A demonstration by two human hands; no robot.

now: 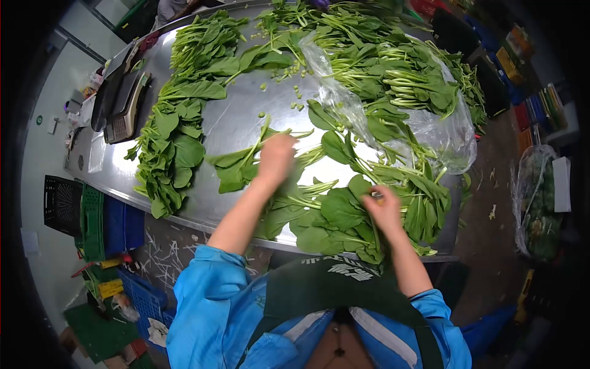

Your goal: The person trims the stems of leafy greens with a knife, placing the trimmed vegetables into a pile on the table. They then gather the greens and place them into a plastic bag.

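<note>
My left hand (276,158), slightly blurred, is closed over the stems of some leafy greens (232,175) at the middle of the metal table (227,132). Their broad leaves lie to the left of the hand. My right hand (385,212) is curled, with a small dark object (377,195) between thumb and fingers; its kind is too small to tell. That hand is over the right edge of a pile of leafy greens (338,212) near the table's front edge. More loose stalks (424,197) lie to its right.
Bundled greens (172,147) line the table's left side. A large heap (381,67) lies at the back right with clear plastic film (341,92). A scale (126,107) stands at the left. Cut stem bits (296,92) are scattered about. Blue crates (144,292) stand on the floor.
</note>
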